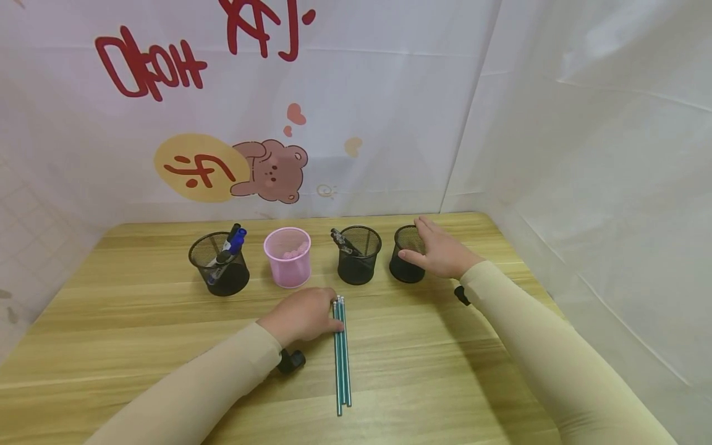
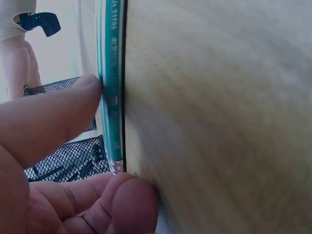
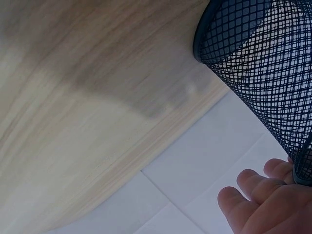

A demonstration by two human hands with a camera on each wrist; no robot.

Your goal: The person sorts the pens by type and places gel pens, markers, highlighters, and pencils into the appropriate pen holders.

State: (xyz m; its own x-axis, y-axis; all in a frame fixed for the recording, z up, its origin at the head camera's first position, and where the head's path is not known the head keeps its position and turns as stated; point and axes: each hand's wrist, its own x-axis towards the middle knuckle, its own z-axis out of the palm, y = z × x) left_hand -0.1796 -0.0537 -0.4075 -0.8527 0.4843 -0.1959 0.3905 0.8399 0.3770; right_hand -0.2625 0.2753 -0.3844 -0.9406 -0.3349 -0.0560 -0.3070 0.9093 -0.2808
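Several green pencils [image 1: 341,364] lie side by side on the table, silver ferrule ends pointing away from me. My left hand [image 1: 307,314] is at that far end. Its thumb [image 2: 80,95] presses on the pencils' side, and the curled fingers [image 2: 134,202] meet the ferrules. My right hand [image 1: 442,252] is at the rightmost black mesh pen cup [image 1: 408,272], thumb across the near side and extended fingers along the rim's right side. In the right wrist view, fingertips [image 3: 248,178] show beside the cup's rim. The cup stands upright; its inside is partly hidden.
Left of that cup stand a black mesh cup [image 1: 356,272] with dark pens, a pink cup [image 1: 292,272] with pink items, and another mesh cup [image 1: 230,284] with markers. A white printed curtain [image 1: 378,123] hangs behind the wooden table [image 1: 167,327].
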